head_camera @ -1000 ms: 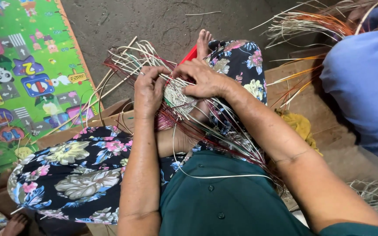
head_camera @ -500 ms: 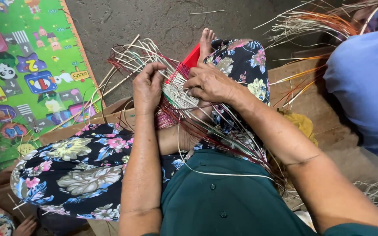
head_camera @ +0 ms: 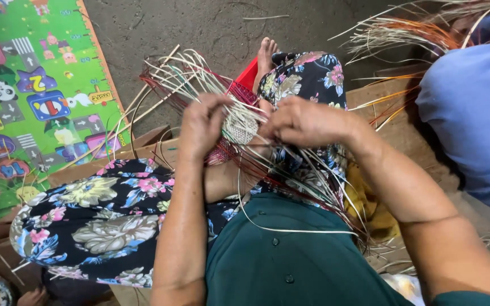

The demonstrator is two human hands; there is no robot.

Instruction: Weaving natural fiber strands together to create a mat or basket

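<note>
I see weave (head_camera: pixel 239 127) over lap, between both hands | left hand (head_camera: pixel 202 122) pinches its left edge | right hand (head_camera: pixel 301 122) grips strips (head_camera: pixel 290 170) at right edge | mat (head_camera: pixel 35 90) far left

woven piece (head_camera: pixel 239 127) between left hand (head_camera: pixel 202 124) and right hand (head_camera: pixel 304 122), play mat (head_camera: pixel 35 96) far left

**Two hands on a small woven piece**

The left hand (head_camera: pixel 202 126) and the right hand (head_camera: pixel 304 122) both grip a little woven piece (head_camera: pixel 239 127). Long thin strips (head_camera: pixel 194 73) stick out from it. It sits over a knee in flowery pants (head_camera: pixel 103 209). A green play mat (head_camera: pixel 35 96) lies nearby. Someone in blue (head_camera: pixel 472 113) sits close.
</note>
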